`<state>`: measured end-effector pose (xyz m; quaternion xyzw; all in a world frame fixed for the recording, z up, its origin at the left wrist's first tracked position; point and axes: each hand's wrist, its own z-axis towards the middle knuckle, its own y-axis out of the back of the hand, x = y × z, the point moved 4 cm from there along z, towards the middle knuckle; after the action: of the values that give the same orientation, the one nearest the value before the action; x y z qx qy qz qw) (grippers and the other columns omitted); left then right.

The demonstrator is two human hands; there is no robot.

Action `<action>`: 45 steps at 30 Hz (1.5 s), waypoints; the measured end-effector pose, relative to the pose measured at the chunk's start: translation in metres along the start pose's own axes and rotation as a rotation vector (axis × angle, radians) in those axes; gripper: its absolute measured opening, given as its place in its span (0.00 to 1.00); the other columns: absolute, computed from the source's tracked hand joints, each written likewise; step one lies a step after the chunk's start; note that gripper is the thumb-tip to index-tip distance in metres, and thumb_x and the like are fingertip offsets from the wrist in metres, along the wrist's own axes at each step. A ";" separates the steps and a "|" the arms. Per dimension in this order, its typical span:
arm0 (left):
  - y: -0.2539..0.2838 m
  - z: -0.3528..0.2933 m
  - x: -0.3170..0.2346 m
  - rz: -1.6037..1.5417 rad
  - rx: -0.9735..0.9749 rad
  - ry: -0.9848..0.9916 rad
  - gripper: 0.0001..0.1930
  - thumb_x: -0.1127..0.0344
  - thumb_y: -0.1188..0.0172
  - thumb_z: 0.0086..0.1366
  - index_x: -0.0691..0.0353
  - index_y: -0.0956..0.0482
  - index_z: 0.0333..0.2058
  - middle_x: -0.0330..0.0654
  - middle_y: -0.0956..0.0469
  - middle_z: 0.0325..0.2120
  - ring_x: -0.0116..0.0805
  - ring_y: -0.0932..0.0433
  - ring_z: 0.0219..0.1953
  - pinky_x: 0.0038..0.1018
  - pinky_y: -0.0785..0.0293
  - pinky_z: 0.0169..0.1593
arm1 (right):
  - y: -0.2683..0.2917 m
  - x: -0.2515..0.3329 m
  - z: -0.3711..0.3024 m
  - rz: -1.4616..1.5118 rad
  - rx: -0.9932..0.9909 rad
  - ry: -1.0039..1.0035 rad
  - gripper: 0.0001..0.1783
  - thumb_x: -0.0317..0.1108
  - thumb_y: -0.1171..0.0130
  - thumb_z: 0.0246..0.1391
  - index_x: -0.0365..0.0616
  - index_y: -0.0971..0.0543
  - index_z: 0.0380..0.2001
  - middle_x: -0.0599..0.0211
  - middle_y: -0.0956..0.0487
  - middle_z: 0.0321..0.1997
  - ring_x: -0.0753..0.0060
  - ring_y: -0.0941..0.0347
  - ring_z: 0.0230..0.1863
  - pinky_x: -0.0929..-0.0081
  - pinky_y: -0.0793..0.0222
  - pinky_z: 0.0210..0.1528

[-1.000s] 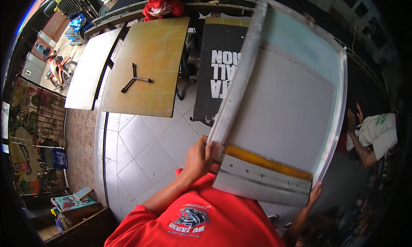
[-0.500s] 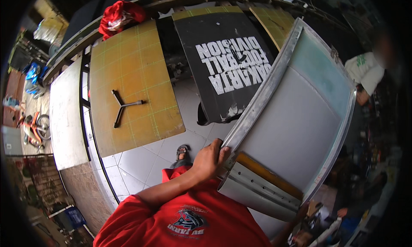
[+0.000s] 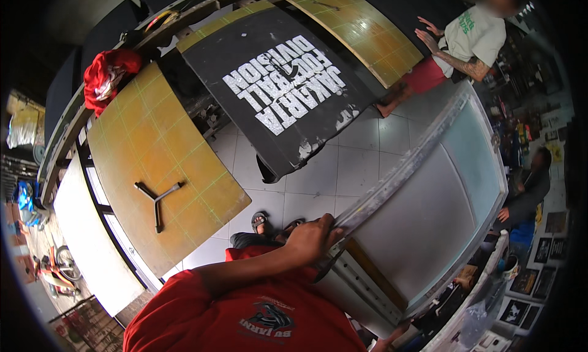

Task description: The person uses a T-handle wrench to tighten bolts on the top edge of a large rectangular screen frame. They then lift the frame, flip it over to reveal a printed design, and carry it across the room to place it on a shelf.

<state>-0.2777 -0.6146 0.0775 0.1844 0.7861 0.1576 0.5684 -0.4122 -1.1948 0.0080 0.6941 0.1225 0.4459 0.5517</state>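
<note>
A large screen printing frame (image 3: 409, 158) with a pale metal rim and a grey-and-teal mesh stands tilted at my right side. My left hand (image 3: 311, 240) is closed around its near left corner. Inside its lower end rests a squeegee (image 3: 358, 286) with a grey metal holder, a row of bolts and an amber blade. My right hand (image 3: 397, 335) is at the frame's lower right side, mostly hidden behind the rim, and seems to grip it. Ahead, a black shirt (image 3: 245, 64) with white block lettering is stretched over a board.
A yellow board (image 3: 190, 159) at left carries a Y-shaped socket wrench (image 3: 156, 200). Another yellow board (image 3: 367, 33) is at the far right. Red cloth (image 3: 110, 76) hangs at the rack. A co-worker (image 3: 471, 40) stands beyond the frame; another person (image 3: 530, 187) is at right.
My view has turned right, so boards and shirt sit further left. The frame has swung lower and away from the shirt, still in my hands. The co-worker's raised hands now show.
</note>
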 end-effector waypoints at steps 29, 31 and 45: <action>0.008 0.148 -0.037 -0.091 0.668 -0.253 0.20 0.52 0.52 0.69 0.68 0.31 0.41 0.52 0.23 0.34 0.49 0.21 0.38 0.42 0.24 0.42 | -0.259 0.198 -0.183 -0.104 0.292 -0.403 0.26 0.45 0.63 0.69 0.30 0.26 0.48 0.55 0.23 0.45 0.59 0.29 0.46 0.65 0.34 0.50; 0.013 0.154 -0.037 -0.115 0.646 -0.240 0.20 0.54 0.50 0.68 0.69 0.29 0.40 0.53 0.21 0.32 0.49 0.20 0.35 0.42 0.22 0.40 | -0.260 0.199 -0.178 -0.109 0.298 -0.413 0.26 0.45 0.63 0.69 0.31 0.26 0.48 0.55 0.23 0.45 0.59 0.29 0.46 0.65 0.34 0.50; -0.008 0.151 -0.032 -0.105 0.612 -0.226 0.19 0.54 0.55 0.69 0.67 0.30 0.42 0.52 0.23 0.34 0.48 0.21 0.38 0.42 0.26 0.43 | -0.252 0.188 -0.110 -0.161 0.379 -0.322 0.26 0.44 0.64 0.69 0.31 0.27 0.50 0.54 0.23 0.47 0.58 0.29 0.49 0.64 0.33 0.52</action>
<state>-0.1253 -0.6309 0.0550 0.3222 0.7375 -0.1368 0.5775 -0.3064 -0.9071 -0.1226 0.8350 0.1693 0.2535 0.4581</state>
